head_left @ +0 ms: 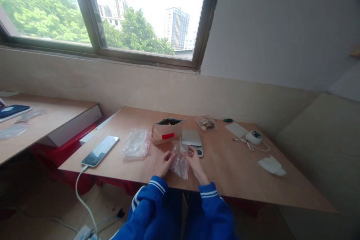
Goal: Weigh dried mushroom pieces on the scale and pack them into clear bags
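Observation:
Between my two hands, near the front edge of the table, is a clear zip-lock bag (pixel 180 165) with a red seal line. My left hand (pixel 166 161) is closed on the bag's left side. The fingers of my right hand (pixel 195 160) pinch its right side. Just behind the bag stands an open paper bag (pixel 164 135) with a red label; its contents are mostly hidden. A small kitchen scale (pixel 192 137) sits beside it, partly covered by my right hand. To the left lies a stack of empty zip-lock bags (pixel 135 144).
A charging phone (pixel 100 151) lies at the table's left, its cable running off the edge. Behind the scale is a filled clear bag (pixel 206 123). A white fan-like device (pixel 253 137), a paper sheet (pixel 236 129) and a crumpled tissue (pixel 271 165) are on the right.

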A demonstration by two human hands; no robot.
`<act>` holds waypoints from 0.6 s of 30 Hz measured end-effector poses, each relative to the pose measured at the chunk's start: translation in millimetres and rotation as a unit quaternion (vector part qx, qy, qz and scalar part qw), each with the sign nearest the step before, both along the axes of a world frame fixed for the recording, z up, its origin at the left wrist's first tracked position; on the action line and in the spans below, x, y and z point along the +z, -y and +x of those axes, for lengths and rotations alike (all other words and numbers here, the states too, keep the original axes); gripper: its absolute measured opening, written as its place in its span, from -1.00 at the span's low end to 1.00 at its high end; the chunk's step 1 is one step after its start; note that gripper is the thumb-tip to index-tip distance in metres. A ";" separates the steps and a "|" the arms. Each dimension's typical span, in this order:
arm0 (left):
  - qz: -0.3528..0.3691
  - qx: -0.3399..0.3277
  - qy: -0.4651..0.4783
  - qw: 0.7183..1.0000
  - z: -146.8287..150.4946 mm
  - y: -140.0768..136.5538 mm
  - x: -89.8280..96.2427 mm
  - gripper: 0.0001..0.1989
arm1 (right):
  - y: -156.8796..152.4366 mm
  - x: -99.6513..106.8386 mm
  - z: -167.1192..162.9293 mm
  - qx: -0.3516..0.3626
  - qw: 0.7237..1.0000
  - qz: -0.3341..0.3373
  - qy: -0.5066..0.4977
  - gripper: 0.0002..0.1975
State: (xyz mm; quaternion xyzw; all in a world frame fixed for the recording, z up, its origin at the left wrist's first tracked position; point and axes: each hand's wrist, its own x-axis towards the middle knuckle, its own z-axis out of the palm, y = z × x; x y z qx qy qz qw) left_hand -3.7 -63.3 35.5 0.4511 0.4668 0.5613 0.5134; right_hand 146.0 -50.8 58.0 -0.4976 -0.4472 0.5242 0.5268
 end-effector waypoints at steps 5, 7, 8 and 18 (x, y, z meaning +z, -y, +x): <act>-0.021 0.009 0.059 0.998 -0.1 2.1 9.9 -0.57 | 12.4 2.5 5.6 -0.013 0.999 0.030 0.000 -0.33; -0.024 0.013 0.048 0.998 1.0 -0.1 16.6 -0.56 | 15.8 1.8 6.6 -0.012 0.999 0.046 0.014 -0.35; -0.018 0.009 0.037 0.999 2.0 -1.8 20.6 -0.58 | 17.0 1.0 6.7 -0.015 0.998 0.054 0.021 -0.35; 0.012 0.077 -0.034 0.996 0.4 -19.1 57.4 -0.78 | 28.8 0.2 5.6 0.059 0.997 0.042 0.032 -0.61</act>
